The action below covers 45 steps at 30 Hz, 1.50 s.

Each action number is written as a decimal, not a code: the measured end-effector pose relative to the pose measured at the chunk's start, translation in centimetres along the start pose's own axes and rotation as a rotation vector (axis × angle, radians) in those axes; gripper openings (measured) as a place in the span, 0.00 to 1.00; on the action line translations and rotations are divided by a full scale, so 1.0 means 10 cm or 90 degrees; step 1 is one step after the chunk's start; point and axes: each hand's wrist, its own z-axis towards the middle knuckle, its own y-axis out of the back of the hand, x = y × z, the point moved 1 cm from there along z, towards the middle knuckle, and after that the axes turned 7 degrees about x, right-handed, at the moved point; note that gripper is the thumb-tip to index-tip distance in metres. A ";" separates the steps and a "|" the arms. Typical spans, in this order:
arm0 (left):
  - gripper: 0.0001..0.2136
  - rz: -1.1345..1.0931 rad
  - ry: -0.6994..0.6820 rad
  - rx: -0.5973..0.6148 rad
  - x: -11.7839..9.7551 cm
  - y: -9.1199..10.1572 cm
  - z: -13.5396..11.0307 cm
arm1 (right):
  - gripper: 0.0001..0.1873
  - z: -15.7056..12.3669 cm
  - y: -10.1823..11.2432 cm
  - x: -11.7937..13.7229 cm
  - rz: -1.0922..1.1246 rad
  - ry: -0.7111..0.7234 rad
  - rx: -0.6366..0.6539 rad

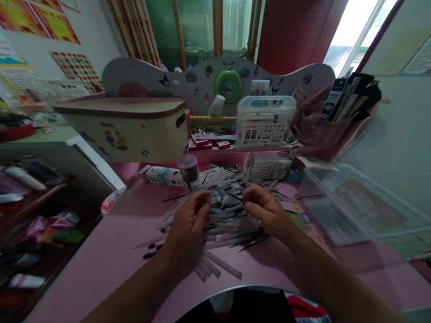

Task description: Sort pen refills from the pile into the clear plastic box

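A heap of pen parts (pixel 225 211), mostly pale translucent tubes and small grey and dark pieces, covers the middle of the pink desk. At its left side, my left hand (pixel 189 222) is closed, thumb against curled fingers; whatever it pinches is hidden or too small to name. My right hand (pixel 265 209), over the heap's right side, pinches a thin dark rod (pixel 234 196) like a pen refill, which points toward the left hand. Several loose pale tubes (pixel 223 266) lie in front of the left wrist. Small black caps (pixel 150 255) rest left of it.
A clear plastic box (pixel 347 236) holding a row of pale tubes stands at right, its lid (pixel 389 211) tilted behind. A clear cup (pixel 188 168) and a long carton (pixel 161 175) sit behind the heap. Above, the shelf bears a beige bin (pixel 139 136) and a marker case (pixel 265 123).
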 end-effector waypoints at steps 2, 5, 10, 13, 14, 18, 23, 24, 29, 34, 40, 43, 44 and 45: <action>0.16 -0.202 0.072 0.046 -0.03 -0.04 0.01 | 0.05 0.02 0.05 -0.05 0.069 -0.048 0.023; 0.19 -0.411 0.173 0.082 -0.05 -0.07 0.04 | 0.07 0.04 0.13 -0.11 0.002 -0.040 0.001; 0.18 -0.499 0.237 0.130 0.01 -0.08 0.04 | 0.11 0.04 0.20 -0.10 -0.373 0.096 -0.100; 0.17 -0.503 0.249 0.165 0.03 -0.09 0.02 | 0.12 0.03 0.19 -0.08 -0.477 0.148 -0.124; 0.17 -0.505 0.251 0.174 0.03 -0.09 0.02 | 0.12 0.03 0.19 -0.08 -0.493 0.157 -0.125; 0.17 -0.515 0.258 0.190 0.03 -0.11 0.00 | 0.13 0.02 0.18 -0.08 -0.533 0.177 -0.111; 0.19 -0.508 0.253 0.196 0.02 -0.10 0.00 | 0.13 0.02 0.18 -0.08 -0.553 0.179 -0.103; 0.19 -0.510 0.255 0.197 0.02 -0.10 0.00 | 0.13 0.02 0.18 -0.08 -0.558 0.176 -0.105; 0.18 -0.515 0.253 0.214 0.02 -0.12 -0.01 | 0.12 0.02 0.20 -0.06 -0.582 0.175 -0.110; 0.18 -0.469 0.242 0.247 0.06 -0.12 -0.01 | 0.12 0.02 0.18 -0.01 -0.616 0.186 -0.079; 0.18 -0.478 0.290 0.311 0.08 -0.15 -0.09 | 0.13 -0.02 0.08 0.02 -0.603 0.221 -0.035; 0.18 -0.494 0.304 0.308 0.04 -0.17 -0.12 | 0.11 -0.06 -0.02 0.06 -0.511 0.236 0.026; 0.17 -0.504 0.302 0.303 0.02 -0.17 -0.12 | 0.13 -0.07 -0.05 0.08 -0.477 0.236 0.035; 0.17 -0.521 0.298 0.293 0.01 -0.17 -0.11 | 0.16 -0.09 -0.07 0.09 -0.446 0.236 0.027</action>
